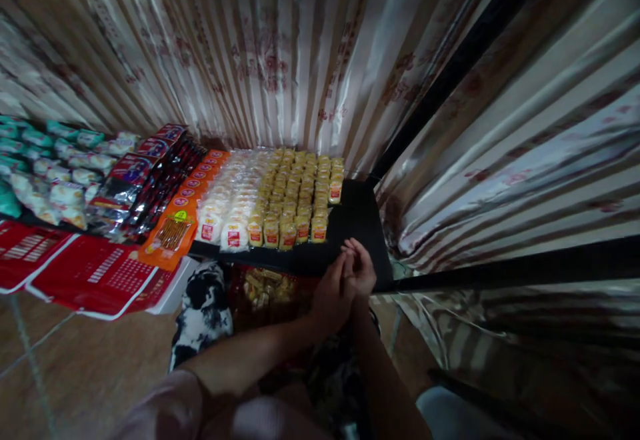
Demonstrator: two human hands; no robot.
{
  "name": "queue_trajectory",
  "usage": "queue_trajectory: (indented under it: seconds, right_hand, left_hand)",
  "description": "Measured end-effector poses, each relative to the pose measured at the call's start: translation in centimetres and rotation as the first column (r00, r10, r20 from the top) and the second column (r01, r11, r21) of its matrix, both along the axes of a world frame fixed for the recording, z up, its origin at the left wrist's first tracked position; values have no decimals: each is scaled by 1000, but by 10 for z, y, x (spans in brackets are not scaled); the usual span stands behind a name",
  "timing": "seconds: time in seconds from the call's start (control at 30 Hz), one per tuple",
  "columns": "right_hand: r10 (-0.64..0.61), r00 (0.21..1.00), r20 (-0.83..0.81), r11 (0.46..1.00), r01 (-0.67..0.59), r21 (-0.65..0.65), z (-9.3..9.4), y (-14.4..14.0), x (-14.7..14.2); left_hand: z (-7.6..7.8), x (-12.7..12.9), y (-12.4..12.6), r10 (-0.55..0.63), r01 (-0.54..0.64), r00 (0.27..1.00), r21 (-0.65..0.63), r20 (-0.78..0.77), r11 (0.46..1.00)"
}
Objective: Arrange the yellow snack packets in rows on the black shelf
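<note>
- Left hand (331,293) and right hand (361,268) meet at the near edge of the black tabletop (357,217), fingers pressed together. Whether they pinch something small between them cannot be told; nothing shows in the grip.
- Nearest goods: block of yellow snack packs (295,193), just beyond the hands, set in tidy rows with red labels facing the near edge.
- The block's long axis runs from near to far, angling slightly right toward the curtain (280,47).
- Left of it, touching: rows of white packs (225,210), then orange packets (173,230), dark foil packets (145,177), pale bags (55,173) at far left.
- Judged progress: display looks largely laid out; a bare strip remains at the right side.
- Below the near edge, a bag of wrapped sweets (260,290) sits by the left hand.
</note>
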State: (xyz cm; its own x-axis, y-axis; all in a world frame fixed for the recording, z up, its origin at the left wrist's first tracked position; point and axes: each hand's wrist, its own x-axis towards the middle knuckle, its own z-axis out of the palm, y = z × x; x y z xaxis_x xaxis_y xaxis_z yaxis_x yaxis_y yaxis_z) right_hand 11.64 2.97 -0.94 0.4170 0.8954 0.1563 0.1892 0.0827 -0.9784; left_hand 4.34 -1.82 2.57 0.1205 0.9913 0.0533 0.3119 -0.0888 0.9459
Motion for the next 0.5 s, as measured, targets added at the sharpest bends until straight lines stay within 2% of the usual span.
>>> queue_trajectory:
  seconds: [0.07,0.17,0.27,0.3,0.33,0.4,0.43,0.47,0.5]
  right_hand:
    - [24,998,55,999,-22,-35,-3,-35,-11]
    - [133,986,103,988,-123,-97,-15,-77,-28]
    - [321,921,220,932,-266,-244,-32,-97,-41]
    - [417,863,286,886,-315,-340,-37,-99,-45]
    - [540,764,353,811,-361,-461,-41,-98,-48]
    - [772,488,407,608,-380,-697,-48,-95,-54]
    - [846,360,393,514,-357,-780,-50,-93,-56]
    - [888,267,374,448,-325,-833,-53,-91,-57]
    - [908,213,361,412,-298,-861,-55,-89,-59]
  left_hand:
    - [-4,-20,-28,-81,81,997,44,-8,996]
    - [-14,-50,-62,-133,137,989,48,-69,989]
    - [-33,-74,-78,-143,129,978,-100,-150,987]
    - [-41,-81,-79,-147,109,970,-198,-192,974]
    - [-50,-88,-78,-155,76,957,-305,-244,949]
    - [-68,-99,-74,-227,27,907,-489,-355,872]
    - [-76,-104,-71,-264,13,884,-544,-386,839]
    - [-85,-108,-69,-303,1,860,-591,-411,806]
    - [-92,-111,-66,-332,-25,835,-634,-439,773]
